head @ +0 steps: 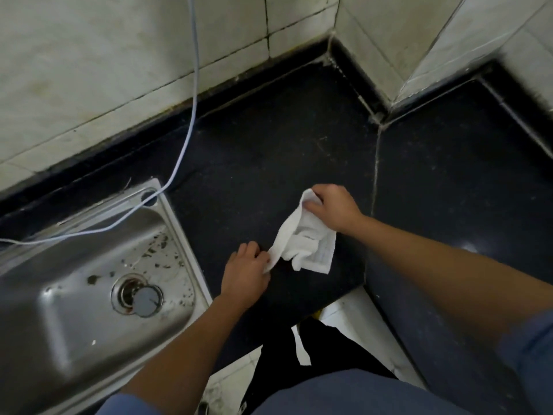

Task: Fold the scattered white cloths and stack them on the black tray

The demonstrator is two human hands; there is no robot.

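- The dark counter (269,139) fills most of our view, running beneath a tiled wall (89,70). No black tray shows anywhere on it.
- The steel sink (185,235) sits to our left, its basin speckled with debris, apart from the work.
- The white cloth (302,238) is near the counter's front edge, stretched between our two hands and bunched in the middle. We cannot tell whether it rests on the counter or hangs just above it.
- Our right hand (332,205) holds the far corner with its fingers curled round it. Our left hand (244,271) pinches the near corner between thumb and fingertips.
- We judge this to be the opening-out step, before any fold. Next we need to draw the corners apart, lay the cloth flat, then fold it and find the tray.
- A thin pale cable (196,85) drops down the wall to the sink's rim, away from the cloth.
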